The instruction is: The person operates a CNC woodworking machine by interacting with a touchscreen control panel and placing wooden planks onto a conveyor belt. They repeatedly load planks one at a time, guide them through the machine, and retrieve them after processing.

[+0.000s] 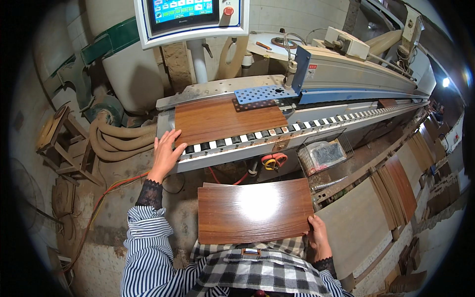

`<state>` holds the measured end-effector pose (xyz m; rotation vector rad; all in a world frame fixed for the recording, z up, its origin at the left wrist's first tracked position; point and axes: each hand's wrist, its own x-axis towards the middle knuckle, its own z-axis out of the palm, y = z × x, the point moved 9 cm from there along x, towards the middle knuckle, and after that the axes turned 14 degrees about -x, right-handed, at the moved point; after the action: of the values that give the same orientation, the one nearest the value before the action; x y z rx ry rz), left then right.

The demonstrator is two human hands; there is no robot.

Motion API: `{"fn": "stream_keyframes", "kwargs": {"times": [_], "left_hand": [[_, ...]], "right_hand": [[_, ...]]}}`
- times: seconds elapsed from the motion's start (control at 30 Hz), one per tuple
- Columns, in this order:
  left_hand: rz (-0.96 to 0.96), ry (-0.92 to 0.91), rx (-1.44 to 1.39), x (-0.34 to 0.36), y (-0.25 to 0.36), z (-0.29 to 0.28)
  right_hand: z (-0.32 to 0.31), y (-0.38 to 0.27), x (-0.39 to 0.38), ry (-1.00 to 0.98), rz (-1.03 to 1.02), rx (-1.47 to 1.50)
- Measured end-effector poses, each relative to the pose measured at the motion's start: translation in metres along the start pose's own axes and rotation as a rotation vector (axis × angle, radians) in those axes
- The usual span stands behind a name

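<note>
A brown wood-grain panel (pixel 213 121) lies flat on the feed bed of a long machine, its far right part under a blue perforated guard (pixel 262 94). My left hand (pixel 167 151) rests at the panel's near left corner, fingers spread along its left edge. Against my checked apron, a second wood-grain panel (pixel 242 213) lies with a bright glare on its face; another board edge shows just behind it. My right hand (pixel 318 234) grips the right edge of this panel, thumb on top and the other fingers mostly hidden.
A row of black and white rollers (pixel 237 140) runs along the machine's front. Above it stands a control screen (pixel 184 11) with a red button (pixel 228 11). Thick hoses (pixel 106 141) and a wooden stool (pixel 67 141) are at left. Stacked boards (pixel 388 190) lean at right.
</note>
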<state>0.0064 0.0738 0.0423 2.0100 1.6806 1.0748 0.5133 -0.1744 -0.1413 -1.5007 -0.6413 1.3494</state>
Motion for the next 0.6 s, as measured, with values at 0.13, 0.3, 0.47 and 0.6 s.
{"fn": "stream_keyframes", "kwargs": {"times": [0.13,0.3,0.47,0.6], "left_hand": [[0.006,-0.023,0.08,0.005,0.011,0.009],[0.037,-0.013,0.105,0.01,0.028,0.027],[0.079,-0.001,0.119,0.02,0.05,0.053],[0.112,-0.011,0.131,0.034,0.078,0.086]], "right_hand": [[0.0,-0.003,-0.002,-0.006,-0.008,0.008],[-0.001,-0.001,-0.001,-0.009,-0.007,0.027],[0.0,0.001,-0.001,-0.032,-0.006,0.03],[0.001,-0.001,-0.003,-0.082,-0.04,0.077]]}}
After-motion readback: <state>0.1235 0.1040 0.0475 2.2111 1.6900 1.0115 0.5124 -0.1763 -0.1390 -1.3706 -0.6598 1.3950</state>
